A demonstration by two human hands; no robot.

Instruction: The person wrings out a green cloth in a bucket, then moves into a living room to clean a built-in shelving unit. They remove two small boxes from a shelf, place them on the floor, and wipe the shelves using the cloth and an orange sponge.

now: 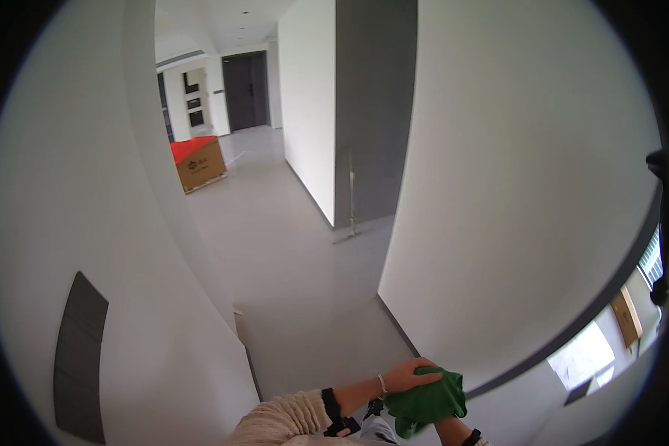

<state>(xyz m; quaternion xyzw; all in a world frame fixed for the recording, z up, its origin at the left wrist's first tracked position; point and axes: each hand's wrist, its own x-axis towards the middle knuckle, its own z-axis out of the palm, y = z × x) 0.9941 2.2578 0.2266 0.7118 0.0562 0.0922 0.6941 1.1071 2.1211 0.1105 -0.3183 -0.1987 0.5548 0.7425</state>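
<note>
At the bottom of the head view my left hand (415, 376) grips a bunched green cloth (428, 398), its fingers over the top of the folds. A bracelet circles that wrist, beside the black cuff of a cream knitted sleeve (290, 412). The same cloth covers my right hand (450, 428); just the wrist shows below it, and its fingers are hidden. Both hands are close together in front of my body.
White walls (479, 167) flank a grey floor (306, 279). A flat mop (352, 195) stands by a dark grey panel (373, 111). Farther off are a cardboard box (203, 165) with a red cover and a dark door (246, 92). Dark wall panels (79, 362) are at left.
</note>
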